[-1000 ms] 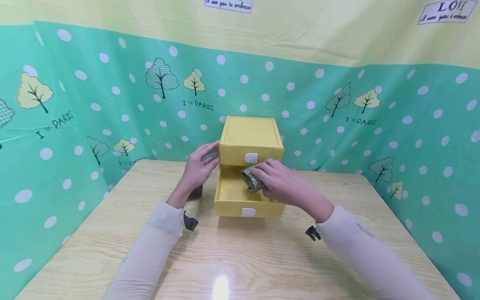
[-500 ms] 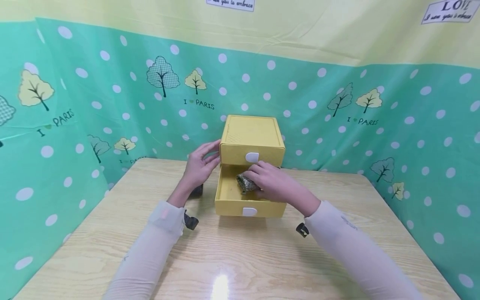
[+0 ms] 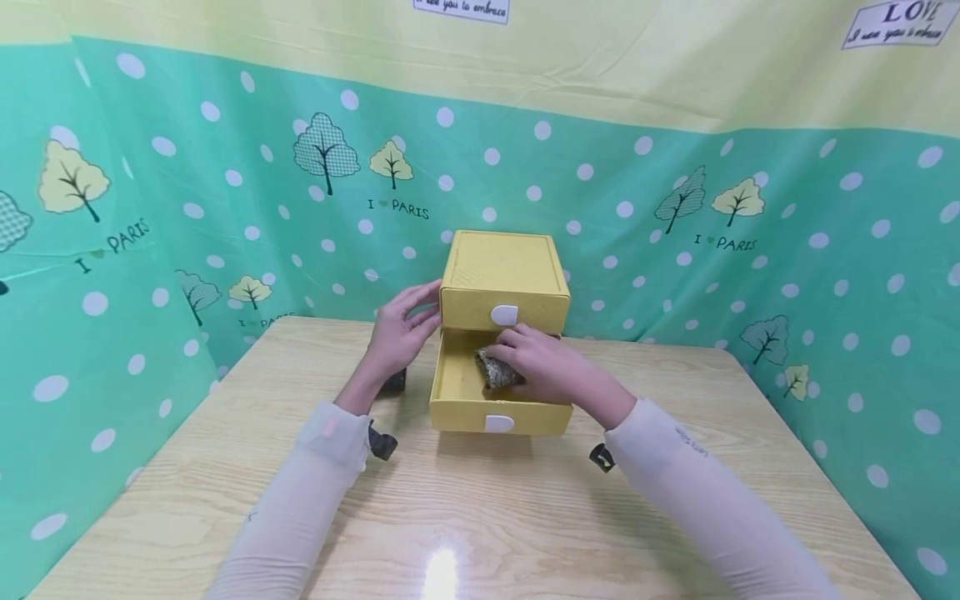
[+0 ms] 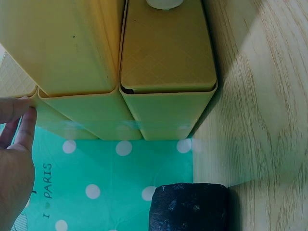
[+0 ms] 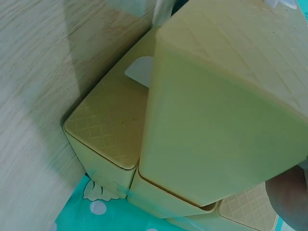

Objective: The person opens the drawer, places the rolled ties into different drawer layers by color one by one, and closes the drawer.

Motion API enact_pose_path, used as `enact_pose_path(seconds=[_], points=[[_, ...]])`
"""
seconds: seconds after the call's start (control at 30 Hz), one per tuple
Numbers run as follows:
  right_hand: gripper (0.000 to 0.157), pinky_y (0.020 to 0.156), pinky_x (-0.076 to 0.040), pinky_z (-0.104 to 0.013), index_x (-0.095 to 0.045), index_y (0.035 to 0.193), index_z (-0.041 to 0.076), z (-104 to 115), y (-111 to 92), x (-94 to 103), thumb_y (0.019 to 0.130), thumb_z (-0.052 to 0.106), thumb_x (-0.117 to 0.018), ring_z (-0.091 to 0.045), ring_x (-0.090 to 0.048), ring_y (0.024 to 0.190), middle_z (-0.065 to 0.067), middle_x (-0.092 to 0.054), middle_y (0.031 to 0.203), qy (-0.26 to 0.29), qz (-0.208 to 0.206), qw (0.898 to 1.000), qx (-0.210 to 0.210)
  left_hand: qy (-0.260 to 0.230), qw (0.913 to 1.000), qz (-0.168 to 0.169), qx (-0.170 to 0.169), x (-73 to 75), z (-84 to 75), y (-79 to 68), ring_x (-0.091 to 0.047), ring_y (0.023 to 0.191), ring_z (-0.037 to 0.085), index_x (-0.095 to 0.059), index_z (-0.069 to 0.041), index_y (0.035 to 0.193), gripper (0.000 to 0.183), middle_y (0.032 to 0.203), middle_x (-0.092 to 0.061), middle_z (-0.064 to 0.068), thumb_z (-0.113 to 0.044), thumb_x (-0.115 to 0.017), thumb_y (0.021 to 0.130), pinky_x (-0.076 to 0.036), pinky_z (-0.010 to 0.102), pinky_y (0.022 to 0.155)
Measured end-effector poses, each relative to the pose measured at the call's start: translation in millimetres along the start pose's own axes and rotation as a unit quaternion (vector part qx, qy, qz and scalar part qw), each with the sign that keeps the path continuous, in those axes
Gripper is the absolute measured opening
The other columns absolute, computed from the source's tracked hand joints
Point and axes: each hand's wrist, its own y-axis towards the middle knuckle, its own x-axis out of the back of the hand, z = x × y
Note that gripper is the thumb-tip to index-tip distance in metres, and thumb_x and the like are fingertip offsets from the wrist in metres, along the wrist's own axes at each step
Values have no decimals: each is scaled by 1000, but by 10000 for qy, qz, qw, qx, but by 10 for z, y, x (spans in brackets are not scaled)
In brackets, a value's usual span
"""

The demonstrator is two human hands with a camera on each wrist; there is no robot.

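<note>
A small yellow drawer cabinet [image 3: 502, 262] stands at the back of the table, its middle drawer [image 3: 457, 379] pulled far out. In that drawer my right hand [image 3: 547, 365] holds a dark grey, silver-flecked roll [image 3: 495, 369], which looks like rolled cloth with a hollow end facing left. My fingers cover the roll's right part. Against the cabinet's upper left side rests my left hand [image 3: 400, 329], its fingers [image 4: 26, 126] fairly straight. The right wrist view shows the pulled-out drawer's side and a bit of my right hand [image 5: 288, 199] at its edge.
A black, box-like item [image 4: 190, 207] sits on the wooden table [image 3: 480, 508] left of the cabinet, partly behind my left wrist in the head view. Below the open drawer is a closed one [image 4: 168, 45]. A green dotted curtain [image 3: 247, 175] hangs around the table.
My right hand has moved a little left and lowered the roll deeper into the drawer, then shifted only slightly. The left hand keeps its place on the cabinet.
</note>
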Motion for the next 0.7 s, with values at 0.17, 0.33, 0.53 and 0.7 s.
enact_pose_path(seconds=[0.17,0.33,0.53,0.7], points=[[62,97,-59,-39,-65,135,6,-7,-26,53,84,34,-87,-27,-59,112,-11,-65,123,241,321,9992,-52,19,10000,4,-27,-4,4,-3,-58,128,36,-55,3,143,58,140,-55,20,21,-64,89,-55,33,108],[59,102,-58,-40,-67,132,7,-3,-33,124,82,30,-88,-28,-61,115,-10,-67,123,443,569,9973,-166,-7,10000,21,-69,-1,12,0,-58,127,38,-55,2,143,59,139,-56,19,22,-64,88,-55,32,108],[57,105,-57,-41,-69,129,6,-2,-43,174,81,28,-90,-29,-62,117,-11,-68,124,520,678,9962,-183,-10,9999,41,-95,2,9,-6,-57,127,38,-55,2,143,59,139,-56,19,22,-63,88,-55,31,108],[55,104,-58,-42,-71,127,8,-9,-66,197,80,30,-90,-28,-65,115,-8,-70,122,407,606,9973,-81,6,9999,36,-103,1,1,-10,-59,127,34,-55,2,143,59,139,-56,19,22,-64,88,-55,32,107]])
